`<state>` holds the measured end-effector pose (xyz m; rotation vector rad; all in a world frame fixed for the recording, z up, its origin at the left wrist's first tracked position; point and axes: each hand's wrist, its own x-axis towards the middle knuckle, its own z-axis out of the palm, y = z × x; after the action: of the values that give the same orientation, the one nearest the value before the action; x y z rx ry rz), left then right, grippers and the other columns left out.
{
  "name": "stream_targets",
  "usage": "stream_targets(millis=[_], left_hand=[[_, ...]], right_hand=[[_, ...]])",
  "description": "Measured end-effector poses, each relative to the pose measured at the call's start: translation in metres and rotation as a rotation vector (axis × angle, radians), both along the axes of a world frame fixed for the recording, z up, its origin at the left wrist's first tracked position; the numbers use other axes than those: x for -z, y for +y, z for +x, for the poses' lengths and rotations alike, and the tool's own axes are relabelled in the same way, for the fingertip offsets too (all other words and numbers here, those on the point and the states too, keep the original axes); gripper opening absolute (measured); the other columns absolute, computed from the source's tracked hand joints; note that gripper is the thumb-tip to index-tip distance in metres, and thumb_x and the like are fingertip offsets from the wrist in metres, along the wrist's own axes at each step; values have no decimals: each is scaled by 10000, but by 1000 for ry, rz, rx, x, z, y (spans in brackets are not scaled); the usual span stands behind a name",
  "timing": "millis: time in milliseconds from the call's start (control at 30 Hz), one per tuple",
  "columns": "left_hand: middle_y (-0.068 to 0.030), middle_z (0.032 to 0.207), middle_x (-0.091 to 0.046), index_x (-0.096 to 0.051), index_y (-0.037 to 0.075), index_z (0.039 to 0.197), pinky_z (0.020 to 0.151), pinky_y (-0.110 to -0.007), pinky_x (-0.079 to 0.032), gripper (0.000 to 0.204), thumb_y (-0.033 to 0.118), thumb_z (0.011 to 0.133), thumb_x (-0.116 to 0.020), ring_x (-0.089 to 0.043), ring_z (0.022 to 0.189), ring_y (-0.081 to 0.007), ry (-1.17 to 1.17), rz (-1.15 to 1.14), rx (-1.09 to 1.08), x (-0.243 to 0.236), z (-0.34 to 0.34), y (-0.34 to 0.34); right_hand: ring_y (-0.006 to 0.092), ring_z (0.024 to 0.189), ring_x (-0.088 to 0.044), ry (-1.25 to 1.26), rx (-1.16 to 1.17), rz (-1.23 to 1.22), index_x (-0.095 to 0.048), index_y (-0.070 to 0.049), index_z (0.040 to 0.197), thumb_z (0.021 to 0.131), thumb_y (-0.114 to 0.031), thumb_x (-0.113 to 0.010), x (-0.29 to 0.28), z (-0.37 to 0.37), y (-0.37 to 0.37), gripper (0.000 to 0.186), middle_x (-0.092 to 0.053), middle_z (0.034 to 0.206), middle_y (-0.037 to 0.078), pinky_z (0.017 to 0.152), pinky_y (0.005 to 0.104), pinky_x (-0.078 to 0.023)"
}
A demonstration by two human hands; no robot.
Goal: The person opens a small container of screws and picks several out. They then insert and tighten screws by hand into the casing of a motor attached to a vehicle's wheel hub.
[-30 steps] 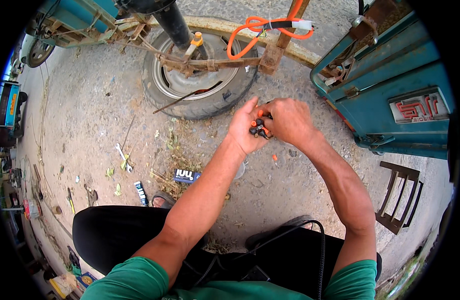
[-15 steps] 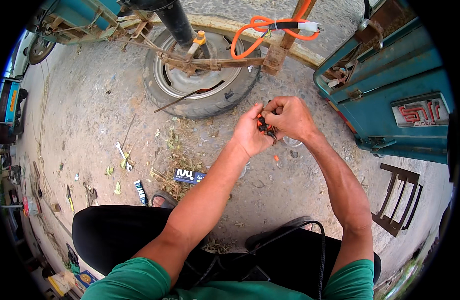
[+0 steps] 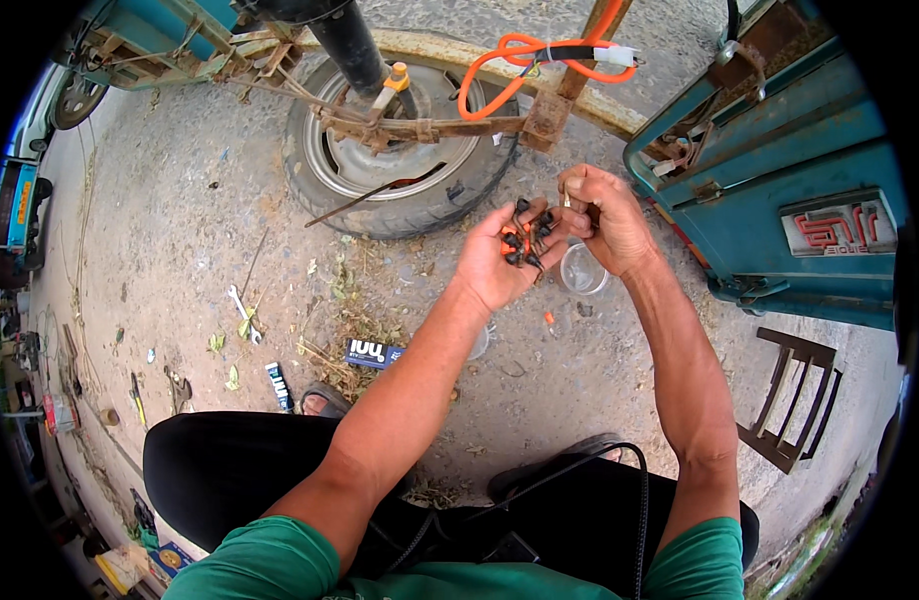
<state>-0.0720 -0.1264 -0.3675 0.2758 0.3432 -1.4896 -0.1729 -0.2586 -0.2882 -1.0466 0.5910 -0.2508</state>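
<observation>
My left hand (image 3: 485, 262) is cupped palm up, with several small black and orange parts (image 3: 520, 242) lying in it; they look like rubber-ended connectors, but their kind is unclear. Just to its right, my right hand (image 3: 616, 226) pinches a small pale piece (image 3: 568, 201) between thumb and fingertips. Its other fingers curl inward, and what they may hold is hidden. Below the right hand, a clear round plastic tub (image 3: 584, 272) sits on the ground. A small orange bit (image 3: 550, 318) lies a little below the tub.
Ahead lies a wheel (image 3: 305, 170) under a rusty frame with an orange cable (image 3: 477, 95). A teal vehicle panel (image 3: 750, 240) stands right, above a brown metal frame (image 3: 780, 445). To the left lie a wrench (image 3: 244, 312), a tube (image 3: 280, 386) and a blue box (image 3: 372, 353).
My right hand has drawn away from the left palm, up and to the right, with the small pale piece. My left fingers have spread, showing the parts and the tub.
</observation>
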Motion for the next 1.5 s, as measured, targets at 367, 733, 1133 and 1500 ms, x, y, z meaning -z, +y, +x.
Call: stream_targets(millis=[367, 733, 1133, 1500], left_hand=[[-155, 1276, -586, -584, 51, 1187, 1046, -461, -390, 361, 301, 995, -410, -508, 1241, -315, -4, -162, -183, -22, 14, 1], [-143, 1355, -533, -528, 38, 1297, 1076, -452, -343, 521, 402, 1029, -269, -418, 1327, -318, -80, -247, -292, -45, 35, -1], [-156, 1359, -526, -512, 32, 1298, 1047, -479, -405, 582, 464, 1025, -233, -479, 1275, -330, -151, -162, -231, -34, 31, -2], [-111, 1324, -567, -503, 65, 1315, 1030, -488, -429, 565, 448, 1028, -202, -501, 1275, -289, -185, -149, -270, -32, 32, 1]], right_hand=[[107, 622, -448, -27, 148, 281, -566, -66, 955, 865, -273, -567, 10, -13, -8, 226, -512, 797, 12, 464, 223, -286], [75, 640, -480, 326, -187, -428, -669, 1, 1005, 809, -229, -738, 11, -3, 30, 310, -584, 761, -6, 526, 269, -377], [171, 751, -634, 235, -148, 142, -607, 13, 1111, 934, -475, -546, -7, 2, 34, 523, -656, 905, 98, 616, 287, -522], [265, 891, -695, 124, -127, 337, -473, 161, 1261, 947, -587, -430, -6, 4, 32, 812, -621, 1132, 293, 718, 382, -609]])
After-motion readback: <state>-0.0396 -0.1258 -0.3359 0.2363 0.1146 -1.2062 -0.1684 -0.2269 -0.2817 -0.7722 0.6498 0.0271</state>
